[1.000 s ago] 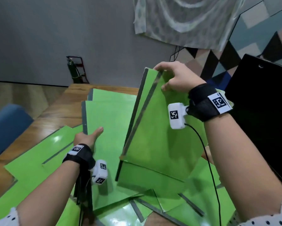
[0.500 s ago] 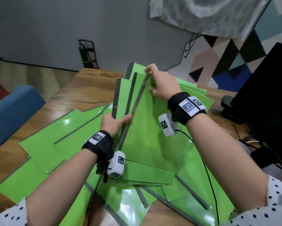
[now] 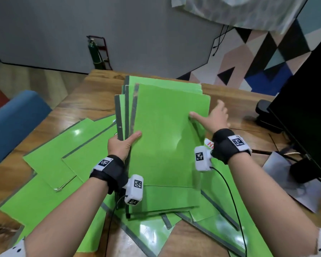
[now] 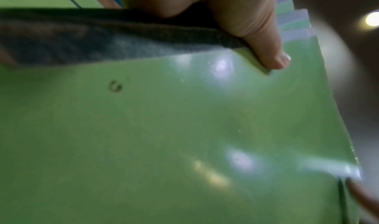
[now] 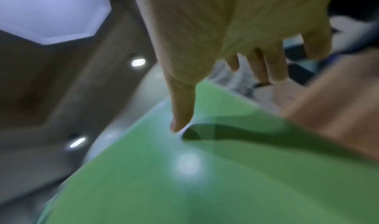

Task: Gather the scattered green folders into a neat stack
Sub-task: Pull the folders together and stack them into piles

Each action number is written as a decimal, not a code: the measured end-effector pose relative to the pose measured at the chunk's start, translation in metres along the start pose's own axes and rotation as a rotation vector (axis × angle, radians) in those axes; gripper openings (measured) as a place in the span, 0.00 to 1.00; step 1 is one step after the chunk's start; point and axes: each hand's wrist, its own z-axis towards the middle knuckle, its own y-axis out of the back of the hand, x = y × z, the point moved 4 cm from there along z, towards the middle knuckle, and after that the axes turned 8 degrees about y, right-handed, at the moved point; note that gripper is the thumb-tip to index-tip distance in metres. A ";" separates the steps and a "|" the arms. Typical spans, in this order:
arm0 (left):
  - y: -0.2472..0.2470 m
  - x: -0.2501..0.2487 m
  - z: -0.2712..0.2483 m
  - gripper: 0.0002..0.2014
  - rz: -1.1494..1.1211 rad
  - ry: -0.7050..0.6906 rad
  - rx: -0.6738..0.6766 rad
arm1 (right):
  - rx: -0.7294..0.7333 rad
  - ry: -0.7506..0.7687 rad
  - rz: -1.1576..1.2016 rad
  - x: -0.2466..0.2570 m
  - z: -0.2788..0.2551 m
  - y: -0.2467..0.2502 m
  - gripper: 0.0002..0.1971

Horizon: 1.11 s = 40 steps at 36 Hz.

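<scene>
Held stack: several green folders (image 3: 161, 138) w/ grey spines, fanned at the spine edge, tilted up off the desk (image 3: 85, 102); lower edge down on the loose folders near the person.
Left hand (image 3: 121, 145): grips the stack's left (spine) side; thumb lies on the top cover, fingers wrapped round behind, not seen in head view. Left wrist view: thumb (image 4: 264, 49) pressed over a dark grey spine onto glossy green cover.
Right hand (image 3: 214, 118): at the stack's right edge; thumb stretched out onto the top cover, fingers (image 5: 274, 68) straight & slightly apart behind the edge. Whether they touch the back of the stack: can't tell, blurred.
Right wrist view: thumb tip (image 5: 180, 122) on a green cover whose edge bows up just beside it.
Loose folders (image 3: 50, 162): spread flat over the desk to the left, under & in front of the stack, more to the right; overlapping at odd angles, some grey spines showing.
Monitor (image 3: 308, 108): black, at right edge of desk, its stand base (image 3: 265, 115) just beyond the right hand.
Chair (image 3: 13, 121): blue, left of desk.
Cylinder (image 3: 93, 52): green, in a red frame by the grey wall, beyond the desk.
Wrists: black straps w/ white marker blocks, cables trailing.
</scene>
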 end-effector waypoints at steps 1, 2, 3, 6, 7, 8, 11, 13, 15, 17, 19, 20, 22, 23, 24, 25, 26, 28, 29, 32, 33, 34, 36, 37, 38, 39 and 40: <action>0.002 0.001 0.001 0.17 -0.022 0.003 -0.006 | 0.092 -0.060 0.097 -0.012 -0.003 -0.006 0.59; 0.002 0.001 0.001 0.17 -0.052 0.006 -0.011 | 0.196 -0.116 0.171 -0.020 -0.009 -0.018 0.58; 0.002 0.001 0.002 0.17 -0.076 0.010 -0.017 | 0.287 -0.146 0.223 -0.026 -0.017 -0.027 0.58; 0.001 0.001 0.003 0.18 -0.137 0.013 -0.020 | 0.325 -0.195 0.388 -0.033 -0.037 -0.052 0.53; 0.000 0.002 0.004 0.19 -0.152 0.019 -0.012 | 0.283 -0.209 0.500 -0.035 -0.041 -0.058 0.47; 0.000 0.002 0.003 0.20 -0.158 0.022 0.000 | 0.238 -0.216 0.564 -0.039 -0.042 -0.065 0.47; 0.000 0.004 0.006 0.24 -0.120 0.041 0.086 | 0.120 -0.165 0.644 -0.055 -0.038 -0.083 0.60; -0.001 0.003 0.007 0.31 -0.085 0.041 0.154 | 0.118 -0.119 0.634 -0.070 -0.030 -0.098 0.65; -0.001 0.005 0.007 0.43 -0.013 0.031 0.185 | 0.121 -0.097 0.589 -0.069 -0.030 -0.099 0.70; 0.000 0.011 0.008 0.47 0.057 0.036 0.177 | 0.125 -0.094 0.504 -0.047 -0.048 -0.083 0.68; 0.003 0.021 0.011 0.40 0.104 0.061 0.136 | 0.147 -0.099 0.389 -0.031 -0.063 -0.072 0.59; 0.004 0.028 0.012 0.36 0.111 0.078 0.118 | 0.159 -0.102 0.354 -0.030 -0.066 -0.072 0.55; 0.004 0.037 0.009 0.30 0.098 0.114 0.089 | 0.178 -0.091 0.296 -0.034 -0.068 -0.078 0.52; 0.005 0.041 0.007 0.28 0.083 0.132 0.061 | 0.189 -0.091 0.271 -0.037 -0.069 -0.081 0.52; 0.005 0.045 0.006 0.28 0.070 0.149 0.027 | 0.208 -0.099 0.250 -0.040 -0.069 -0.086 0.51; 0.007 0.050 0.005 0.32 0.072 0.173 -0.009 | 0.234 -0.106 0.233 -0.042 -0.071 -0.089 0.50; 0.008 0.054 0.002 0.36 0.095 0.200 -0.040 | 0.267 -0.118 0.211 -0.043 -0.073 -0.093 0.49; 0.014 0.062 0.001 0.41 0.148 0.252 -0.083 | 0.352 -0.126 0.158 -0.045 -0.078 -0.096 0.46; 0.017 0.066 0.001 0.41 0.172 0.272 -0.087 | 0.400 -0.129 0.134 -0.047 -0.080 -0.098 0.43; 0.026 0.070 0.003 0.32 0.254 0.274 -0.093 | 0.571 -0.102 0.071 -0.056 -0.087 -0.096 0.36; 0.030 0.070 0.003 0.32 0.269 0.262 -0.106 | 0.620 -0.086 0.037 -0.062 -0.087 -0.095 0.34; 0.034 0.070 0.003 0.34 0.281 0.253 -0.119 | 0.642 -0.074 -0.009 -0.071 -0.086 -0.094 0.32; 0.041 0.070 0.002 0.37 0.298 0.252 -0.143 | 0.571 -0.082 -0.142 -0.097 -0.078 -0.088 0.26; 0.044 0.071 0.001 0.38 0.305 0.259 -0.147 | 0.501 -0.107 -0.247 -0.115 -0.073 -0.085 0.23; 0.047 0.071 0.000 0.38 0.308 0.264 -0.150 | 0.449 -0.150 -0.364 -0.132 -0.070 -0.081 0.23; 0.049 0.072 0.000 0.39 0.308 0.268 -0.150 | 0.436 -0.202 -0.459 -0.150 -0.071 -0.080 0.26; 0.051 0.072 0.000 0.40 0.304 0.272 -0.152 | 0.459 -0.242 -0.516 -0.165 -0.074 -0.081 0.30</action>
